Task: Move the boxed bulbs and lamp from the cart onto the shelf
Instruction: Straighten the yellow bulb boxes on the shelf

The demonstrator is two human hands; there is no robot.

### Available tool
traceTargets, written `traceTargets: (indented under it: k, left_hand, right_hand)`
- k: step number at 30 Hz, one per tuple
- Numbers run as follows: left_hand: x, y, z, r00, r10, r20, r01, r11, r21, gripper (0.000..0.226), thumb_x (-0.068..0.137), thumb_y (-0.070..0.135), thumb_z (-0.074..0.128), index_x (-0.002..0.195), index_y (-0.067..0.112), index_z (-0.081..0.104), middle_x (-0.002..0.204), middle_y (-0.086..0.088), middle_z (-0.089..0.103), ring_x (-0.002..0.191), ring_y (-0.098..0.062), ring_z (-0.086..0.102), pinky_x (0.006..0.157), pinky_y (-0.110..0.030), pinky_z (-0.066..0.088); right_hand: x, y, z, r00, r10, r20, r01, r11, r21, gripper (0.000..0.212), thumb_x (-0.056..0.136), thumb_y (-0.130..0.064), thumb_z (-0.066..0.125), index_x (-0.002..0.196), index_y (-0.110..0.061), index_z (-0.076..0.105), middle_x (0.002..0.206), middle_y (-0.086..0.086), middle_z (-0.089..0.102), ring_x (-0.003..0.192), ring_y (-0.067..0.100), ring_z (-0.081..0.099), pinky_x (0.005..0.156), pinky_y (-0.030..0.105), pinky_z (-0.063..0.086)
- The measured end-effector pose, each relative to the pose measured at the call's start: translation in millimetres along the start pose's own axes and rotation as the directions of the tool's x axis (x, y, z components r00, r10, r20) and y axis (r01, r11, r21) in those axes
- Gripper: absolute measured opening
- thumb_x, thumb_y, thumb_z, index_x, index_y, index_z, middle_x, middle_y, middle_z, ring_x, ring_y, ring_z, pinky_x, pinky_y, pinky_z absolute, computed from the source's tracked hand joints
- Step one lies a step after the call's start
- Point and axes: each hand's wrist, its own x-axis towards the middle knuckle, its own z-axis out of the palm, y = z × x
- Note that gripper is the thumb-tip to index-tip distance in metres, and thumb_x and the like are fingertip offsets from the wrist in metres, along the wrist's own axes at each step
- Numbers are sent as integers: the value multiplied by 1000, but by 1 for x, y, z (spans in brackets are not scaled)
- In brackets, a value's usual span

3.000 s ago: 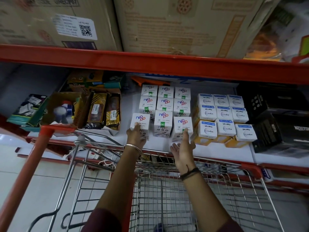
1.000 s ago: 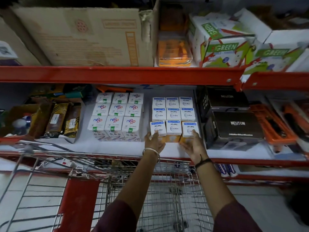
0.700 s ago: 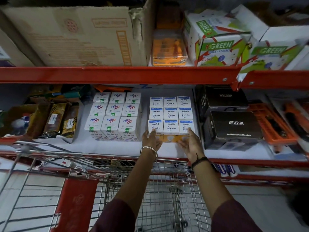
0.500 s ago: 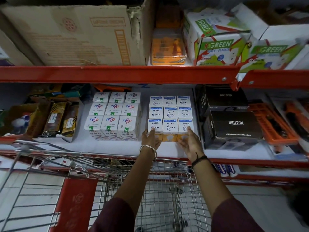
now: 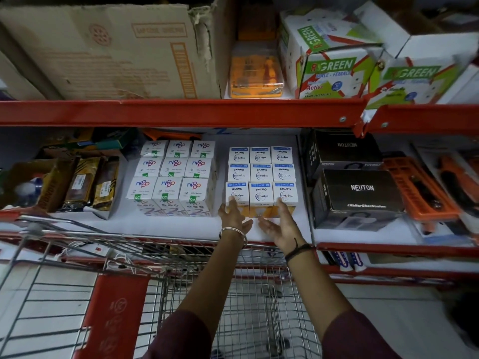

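Observation:
White and blue Wipro bulb boxes (image 5: 261, 174) stand in a tight block on the white middle shelf (image 5: 160, 224). To their left stands a block of white Nippo bulb boxes (image 5: 171, 174). My left hand (image 5: 233, 215) rests its fingertips on the front left Wipro box, fingers apart. Fingertips of my right hand (image 5: 281, 221) touch the front right box, palm turned inward. Neither hand grips a box. The wire cart (image 5: 181, 255) stands below the shelf edge; what I can see of its basket holds no boxes.
Two black Neuton boxes (image 5: 357, 195) stand right of the Wipro block. Orange tool packs (image 5: 420, 187) lie further right. A cardboard tray of packets (image 5: 83, 182) sits at the left. The red beam (image 5: 181, 112) overhead carries a large carton and green-labelled boxes.
Both hands shifted from the Nippo block to the Wipro block and pressed its front row together. Since half a second ago the hands have drawn back slightly from the front boxes.

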Motion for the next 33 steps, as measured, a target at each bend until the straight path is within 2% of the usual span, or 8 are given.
traceTargets:
  k: [6, 9, 15, 19, 22, 26, 30, 33]
  left_hand:
    - [5, 3, -2, 997, 75, 33, -77, 995, 66, 48, 96, 35, 40, 139, 19, 29, 142, -14, 42, 117, -32, 52, 68, -33, 53]
    - [4, 5, -4, 997, 65, 42, -66, 997, 41, 44, 95, 36, 40, 135, 19, 35, 139, -17, 46, 115, -32, 54, 79, -39, 50]
    - [6, 7, -6, 992, 120, 39, -124, 987, 105, 38, 97, 28, 36, 132, 12, 38, 132, -17, 49, 107, -30, 52, 75, -34, 48]
    - [7, 9, -5, 990, 136, 38, -139, 985, 103, 39, 97, 29, 36, 131, 11, 40, 121, -18, 51, 106, -32, 52, 65, -30, 47]
    - [6, 11, -7, 989, 142, 38, -146, 980, 137, 40, 97, 31, 36, 132, 13, 40, 124, -17, 51, 105, -32, 50, 69, -31, 47]
    - [-4, 9, -9, 996, 86, 11, -86, 977, 194, 48, 94, 41, 38, 135, 16, 32, 121, -16, 51, 94, -31, 54, 76, -37, 44]
    - [-33, -16, -9, 888, 446, -111, -374, 842, 388, 44, 90, 42, 47, 122, 12, 40, 114, -8, 55, 99, -33, 58, 88, -45, 49]
    - [-69, -32, 3, 674, 730, 111, -677, 551, 488, 38, 86, 41, 47, 116, 19, 44, 108, -4, 55, 93, -22, 55, 82, -42, 50]
  right_hand:
    - [-8, 5, 33, 997, 23, 78, -40, 973, 228, 41, 89, -36, 59, 121, -11, 55, 79, 9, 70, 76, 24, 69, 78, 38, 56]
    - [-2, 9, 38, 998, 22, 62, -35, 977, 210, 52, 88, -36, 59, 131, -9, 50, 103, 14, 71, 94, 29, 68, 83, 41, 55]
    - [-1, 11, 39, 998, 59, 39, -68, 952, 299, 27, 92, -37, 53, 88, -10, 53, 54, 4, 69, 62, 22, 72, 75, 39, 57]
    - [-2, 12, 41, 997, 72, 15, -73, 972, 223, 38, 90, -43, 54, 68, -13, 45, 53, 7, 68, 60, 25, 69, 71, 38, 55]
    - [-6, 12, 40, 997, 77, 17, -79, 980, 183, 36, 89, -44, 55, 74, -13, 47, 67, 12, 67, 70, 26, 65, 61, 33, 57]
    - [-23, 3, 30, 996, 84, 19, -84, 996, -11, 38, 87, -46, 57, 89, -9, 56, 89, 13, 60, 78, 24, 60, 74, 34, 52]
    - [-60, -13, -4, 983, -185, 15, 179, 926, -333, 35, 87, -42, 57, 107, -13, 63, 115, 6, 63, 104, 23, 62, 86, 34, 52]
    - [-87, -33, -46, 785, -612, 98, 543, 603, -584, 30, 89, -29, 59, 117, -21, 57, 119, 0, 64, 106, 17, 63, 88, 34, 53]
